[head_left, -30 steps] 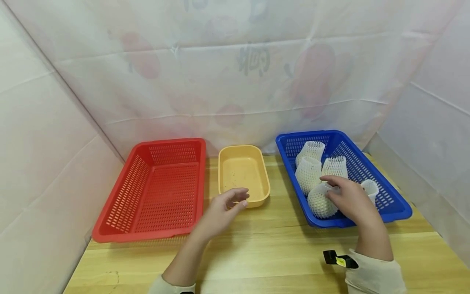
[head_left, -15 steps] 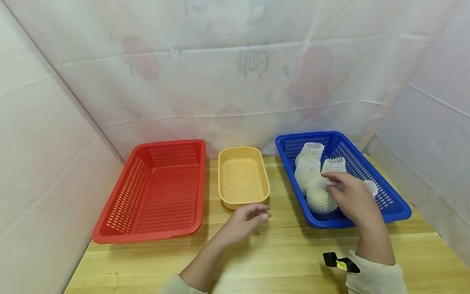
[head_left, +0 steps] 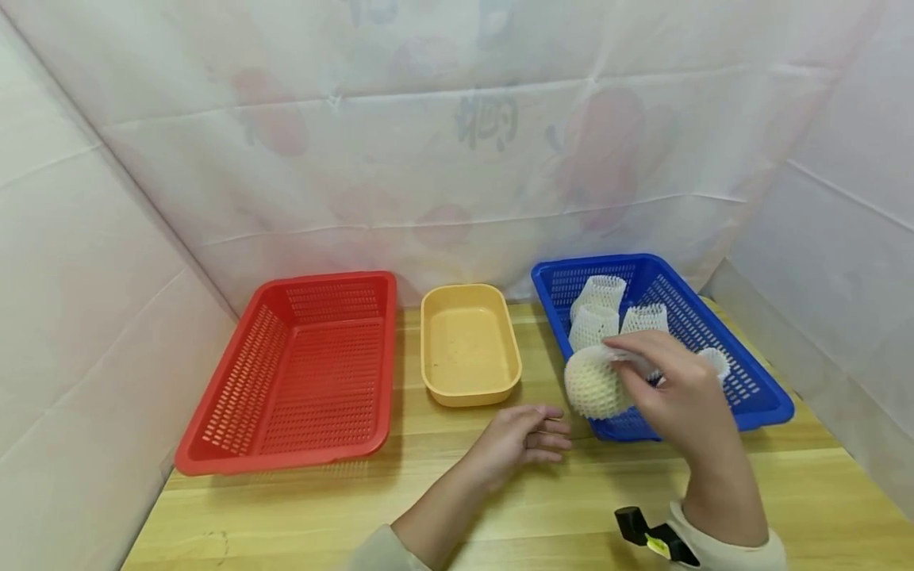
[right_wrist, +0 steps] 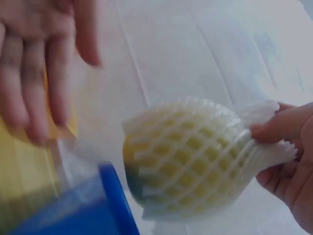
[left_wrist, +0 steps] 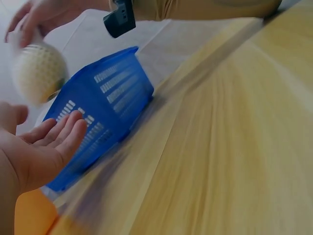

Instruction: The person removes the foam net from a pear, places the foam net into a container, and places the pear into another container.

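My right hand (head_left: 678,388) pinches the gathered end of a white foam net with a round yellow-green fruit (right_wrist: 190,156) inside it. In the head view this netted fruit hangs over the near left rim of the blue basket (head_left: 624,429). The right wrist view shows a yellow and dark patch at the fruit's exposed end. My left hand (head_left: 517,444) is held palm up, fingers extended and holding nothing, left of the basket and below the fruit. Several more white foam nets (head_left: 595,323) stand in the blue basket, partly covered by my right hand.
A yellow tray (head_left: 471,394) stands mid-table, with a larger red basket (head_left: 286,458) to its left. White cloth walls (head_left: 428,174) enclose the wooden table (head_left: 543,515) at the back and sides.
My right hand has taken the netted fruit by its net and lifted it from among the others toward the left. My left hand has moved right, away from the yellow tray, and opened wider.
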{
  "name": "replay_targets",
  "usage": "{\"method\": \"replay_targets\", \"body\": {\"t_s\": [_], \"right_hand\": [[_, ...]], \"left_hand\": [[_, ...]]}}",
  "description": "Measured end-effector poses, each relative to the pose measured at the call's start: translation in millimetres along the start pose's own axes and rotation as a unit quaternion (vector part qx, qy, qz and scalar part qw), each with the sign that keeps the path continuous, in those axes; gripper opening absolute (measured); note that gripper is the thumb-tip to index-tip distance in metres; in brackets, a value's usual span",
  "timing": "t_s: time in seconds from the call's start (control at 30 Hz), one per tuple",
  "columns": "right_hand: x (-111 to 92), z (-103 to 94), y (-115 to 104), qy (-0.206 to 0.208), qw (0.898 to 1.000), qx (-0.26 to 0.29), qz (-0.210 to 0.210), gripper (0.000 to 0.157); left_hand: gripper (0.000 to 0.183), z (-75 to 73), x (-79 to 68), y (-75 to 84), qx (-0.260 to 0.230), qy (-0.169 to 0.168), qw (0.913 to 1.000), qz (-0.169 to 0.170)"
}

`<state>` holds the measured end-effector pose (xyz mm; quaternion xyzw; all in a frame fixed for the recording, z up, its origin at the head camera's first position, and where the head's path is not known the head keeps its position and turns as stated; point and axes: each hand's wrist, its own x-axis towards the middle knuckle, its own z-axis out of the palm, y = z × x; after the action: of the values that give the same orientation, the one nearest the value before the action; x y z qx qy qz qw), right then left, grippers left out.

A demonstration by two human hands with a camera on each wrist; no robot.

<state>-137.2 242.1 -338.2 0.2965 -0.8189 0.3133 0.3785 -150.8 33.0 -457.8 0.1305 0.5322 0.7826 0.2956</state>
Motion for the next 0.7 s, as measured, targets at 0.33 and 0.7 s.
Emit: {"method": "replay_targets", "body": {"t_s": [0.33,0.7], "right_hand": [[2.9,47.7,-36.2,-0.084,0.991,0.09,-0.058,0.034],[-11.6,88.0,-42.8,-0.16,0.972,0.135,0.106,0.067]], "left_hand": [[0.07,-6.1,0.3,4.2,-0.125,-0.006,0.9921,0.005],[0.055,-14.7,-9.6,11.2,-0.22,-0.017,0.9753,-0.012]]}}
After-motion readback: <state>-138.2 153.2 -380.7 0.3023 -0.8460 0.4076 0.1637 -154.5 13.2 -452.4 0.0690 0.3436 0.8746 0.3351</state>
